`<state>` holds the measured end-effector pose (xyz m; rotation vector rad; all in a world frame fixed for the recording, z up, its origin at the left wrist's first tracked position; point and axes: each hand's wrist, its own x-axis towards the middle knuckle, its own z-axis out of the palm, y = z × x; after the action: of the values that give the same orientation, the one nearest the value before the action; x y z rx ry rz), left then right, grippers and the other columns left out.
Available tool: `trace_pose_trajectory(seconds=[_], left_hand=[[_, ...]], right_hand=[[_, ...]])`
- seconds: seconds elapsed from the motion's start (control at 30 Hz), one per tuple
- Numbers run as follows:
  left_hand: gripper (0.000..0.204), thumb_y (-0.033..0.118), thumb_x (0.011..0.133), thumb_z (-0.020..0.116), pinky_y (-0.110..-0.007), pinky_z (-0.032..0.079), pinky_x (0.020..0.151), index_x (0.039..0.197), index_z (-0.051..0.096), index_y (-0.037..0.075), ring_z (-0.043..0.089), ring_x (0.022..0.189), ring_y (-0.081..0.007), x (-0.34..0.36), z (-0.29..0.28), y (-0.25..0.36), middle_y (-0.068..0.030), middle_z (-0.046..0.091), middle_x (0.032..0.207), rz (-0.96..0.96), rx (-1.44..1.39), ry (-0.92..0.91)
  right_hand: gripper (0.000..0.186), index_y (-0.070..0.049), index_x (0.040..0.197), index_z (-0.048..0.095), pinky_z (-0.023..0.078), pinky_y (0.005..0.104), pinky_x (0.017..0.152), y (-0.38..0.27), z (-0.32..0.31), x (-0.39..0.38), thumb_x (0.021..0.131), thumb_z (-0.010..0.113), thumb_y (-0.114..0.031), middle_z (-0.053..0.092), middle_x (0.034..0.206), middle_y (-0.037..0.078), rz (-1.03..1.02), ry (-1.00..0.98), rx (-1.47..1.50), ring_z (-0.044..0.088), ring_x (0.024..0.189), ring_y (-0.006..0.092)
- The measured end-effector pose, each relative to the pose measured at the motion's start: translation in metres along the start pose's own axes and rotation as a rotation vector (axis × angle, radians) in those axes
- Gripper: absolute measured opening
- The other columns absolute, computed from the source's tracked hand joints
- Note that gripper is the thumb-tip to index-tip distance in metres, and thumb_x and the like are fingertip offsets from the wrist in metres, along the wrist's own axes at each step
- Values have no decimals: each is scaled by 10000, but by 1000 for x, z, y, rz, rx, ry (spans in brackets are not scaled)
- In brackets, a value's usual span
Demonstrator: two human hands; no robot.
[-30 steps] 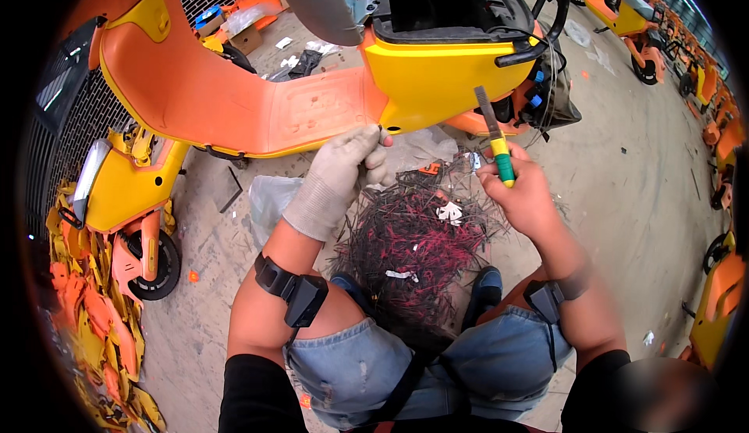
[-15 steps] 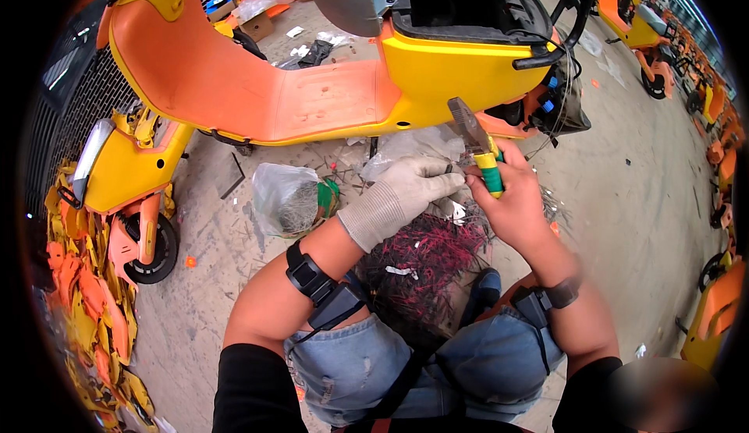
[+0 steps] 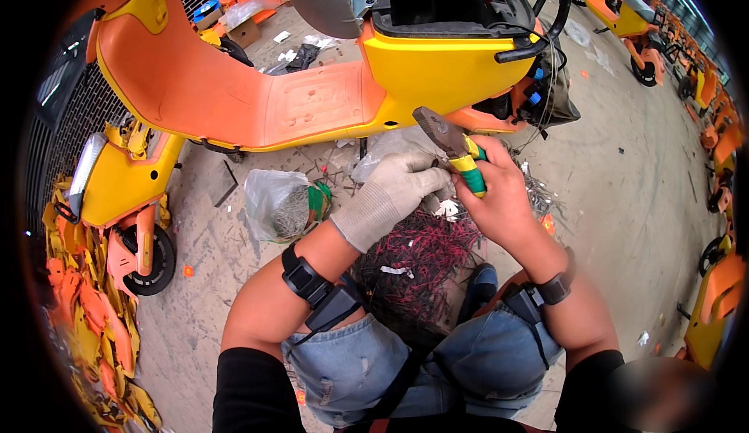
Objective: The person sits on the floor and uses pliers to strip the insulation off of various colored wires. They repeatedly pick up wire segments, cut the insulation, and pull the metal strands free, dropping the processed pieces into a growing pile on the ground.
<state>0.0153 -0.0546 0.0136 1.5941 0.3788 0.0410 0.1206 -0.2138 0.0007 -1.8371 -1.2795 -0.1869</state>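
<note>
- Clear plastic bag of metal scraps [image 3: 279,203] lies on the concrete, left of both hands.
- Grey-gloved left hand [image 3: 394,191] curls loosely, fingertips meeting the pliers' handles.
- Green-and-yellow-handled pliers [image 3: 452,149]: long axis tilted, nose pointing up-left toward the orange-and-yellow scooter [image 3: 312,94].
- Bare right hand [image 3: 499,195] grips the handles above the red-and-black wire heap [image 3: 421,265].

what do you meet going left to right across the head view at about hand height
scooter front wheel → clear plastic bag → gloved left hand → pliers → bare right hand
</note>
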Motion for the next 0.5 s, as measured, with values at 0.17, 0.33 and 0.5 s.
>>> trace_pose_trajectory(seconds=[0.17,0.33,0.5], left_hand=[[207,133,920,606,-251,522,624,982,667,-54,626,658,-121,-3,-2,4,-74,666,809,13,-8,12],[193,116,912,594,-241,512,608,966,662,-56,618,642,-118,-2,-9,5,-80,664,804,-5,25,49],[194,136,903,604,-229,502,623,945,667,-42,606,638,-101,-1,-29,3,-54,659,790,1,35,115]], right_hand=[[176,10,957,699,502,399,898,0,0,0,798,728,-59,593,1201,172,11,-18,11,619,1033,356],[159,18,949,695,504,379,883,-3,-4,1,814,726,-60,601,1197,175,101,-67,109,636,1005,344],[165,36,943,685,507,400,865,3,-6,-1,824,711,-75,600,1185,180,156,-95,167,631,969,366]])
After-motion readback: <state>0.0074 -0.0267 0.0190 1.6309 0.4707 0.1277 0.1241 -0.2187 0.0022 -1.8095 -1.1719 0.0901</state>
